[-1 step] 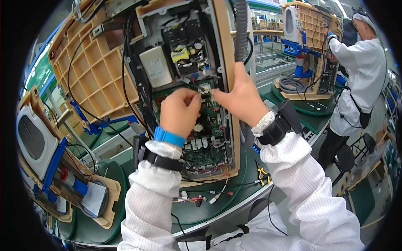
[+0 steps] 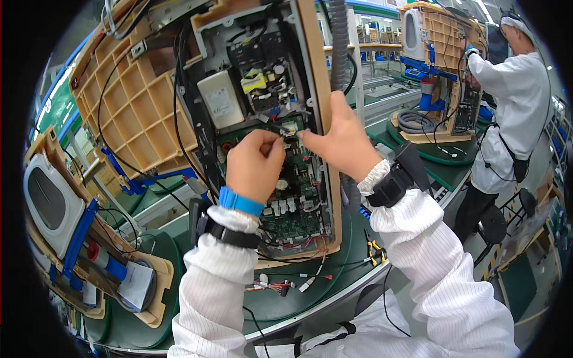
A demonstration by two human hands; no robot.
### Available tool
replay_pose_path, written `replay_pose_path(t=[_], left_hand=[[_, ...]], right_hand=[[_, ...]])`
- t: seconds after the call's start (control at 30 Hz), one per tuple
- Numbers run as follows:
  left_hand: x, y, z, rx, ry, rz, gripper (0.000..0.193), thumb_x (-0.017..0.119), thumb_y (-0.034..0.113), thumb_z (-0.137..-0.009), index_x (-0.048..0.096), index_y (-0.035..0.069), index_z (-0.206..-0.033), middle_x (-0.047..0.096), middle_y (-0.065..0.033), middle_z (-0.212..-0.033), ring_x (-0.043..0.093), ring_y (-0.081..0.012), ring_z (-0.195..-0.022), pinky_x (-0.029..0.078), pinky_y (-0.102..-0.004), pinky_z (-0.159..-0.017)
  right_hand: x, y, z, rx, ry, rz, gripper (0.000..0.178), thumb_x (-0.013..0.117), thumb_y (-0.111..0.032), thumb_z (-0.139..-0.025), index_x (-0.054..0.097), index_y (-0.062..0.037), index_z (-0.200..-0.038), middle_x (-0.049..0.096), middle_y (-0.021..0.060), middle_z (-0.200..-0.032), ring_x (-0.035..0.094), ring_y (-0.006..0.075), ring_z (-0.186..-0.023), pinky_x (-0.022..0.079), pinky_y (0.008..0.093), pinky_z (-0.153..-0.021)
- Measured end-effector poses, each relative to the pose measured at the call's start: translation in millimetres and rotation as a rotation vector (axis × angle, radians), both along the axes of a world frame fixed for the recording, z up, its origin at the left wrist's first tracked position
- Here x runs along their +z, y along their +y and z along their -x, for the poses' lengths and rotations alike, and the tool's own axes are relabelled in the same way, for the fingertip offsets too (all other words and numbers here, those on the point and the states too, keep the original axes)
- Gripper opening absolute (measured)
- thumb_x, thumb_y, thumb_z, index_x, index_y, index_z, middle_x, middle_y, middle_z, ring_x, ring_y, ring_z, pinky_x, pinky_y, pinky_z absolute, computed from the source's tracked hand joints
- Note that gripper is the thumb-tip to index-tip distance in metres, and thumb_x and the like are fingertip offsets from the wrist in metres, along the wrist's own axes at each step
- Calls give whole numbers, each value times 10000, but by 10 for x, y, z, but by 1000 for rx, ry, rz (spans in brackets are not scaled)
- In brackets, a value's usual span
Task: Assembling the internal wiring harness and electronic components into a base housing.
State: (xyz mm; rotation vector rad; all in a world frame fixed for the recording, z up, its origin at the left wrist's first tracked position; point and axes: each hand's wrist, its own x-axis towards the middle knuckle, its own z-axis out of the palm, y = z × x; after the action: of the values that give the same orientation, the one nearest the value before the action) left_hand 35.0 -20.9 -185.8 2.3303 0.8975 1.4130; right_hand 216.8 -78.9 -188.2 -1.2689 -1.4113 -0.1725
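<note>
At the middle of the upright open appliance, a small white connector (image 2: pixel 290 128) sits above the green circuit board (image 2: pixel 292 197). The left hand (image 2: pixel 255 166) pinches its wires with narrowed fingers; the right hand (image 2: pixel 337 143) grips it from the other side. Loose wires (image 2: pixel 280 283) lie on the green counter (image 2: pixel 310 298) below.

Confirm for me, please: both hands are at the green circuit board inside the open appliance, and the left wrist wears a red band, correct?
Not quite. The head view shows the band on the left wrist is blue, not red. The rest holds: the left hand and the right hand are both at the green circuit board inside the open appliance.
</note>
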Motion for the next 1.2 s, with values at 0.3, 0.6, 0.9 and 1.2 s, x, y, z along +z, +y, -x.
replay_pose_path(t=[0.3, 0.6, 0.9, 1.2], left_hand=[[317, -129, -72, 215, 462, -708, 139, 738, 208, -877, 717, 111, -975, 675, -68, -847, 679, -289, -704, 548, -368, -607], [335, -255, -25, 158, 474, -659, 108, 746, 126, -869, 696, 67, -944, 659, -91, -854, 669, -314, -697, 543, -368, -618], [380, -326, 11, 159, 506, -695, 75, 738, 143, -854, 700, 88, -889, 675, -70, -816, 679, -301, -692, 539, -368, -589], [78, -619, 23, 17, 197, -398, 279, 711, 123, -896, 686, 54, -1165, 664, -139, -893, 667, -283, -735, 544, -367, -682]], right_hand=[[-29, -90, -67, 140, 15, -43, 463, 718, -110, -812, 454, 7, -1173, 605, 267, -1053, 590, 472, -999, 485, 480, -864], [-135, -248, -30, 148, 28, -99, 424, 682, -91, -839, 485, -5, -1205, 613, 230, -1011, 616, 424, -925, 500, 448, -815], [-119, -343, 87, 86, -22, -153, 392, 647, -112, -848, 429, -19, -1160, 558, 269, -1045, 564, 499, -982, 482, 542, -817], [-118, -228, -111, 256, 42, -61, 500, 683, -127, -845, 474, -4, -1282, 592, 245, -1170, 581, 436, -1101, 474, 460, -946]])
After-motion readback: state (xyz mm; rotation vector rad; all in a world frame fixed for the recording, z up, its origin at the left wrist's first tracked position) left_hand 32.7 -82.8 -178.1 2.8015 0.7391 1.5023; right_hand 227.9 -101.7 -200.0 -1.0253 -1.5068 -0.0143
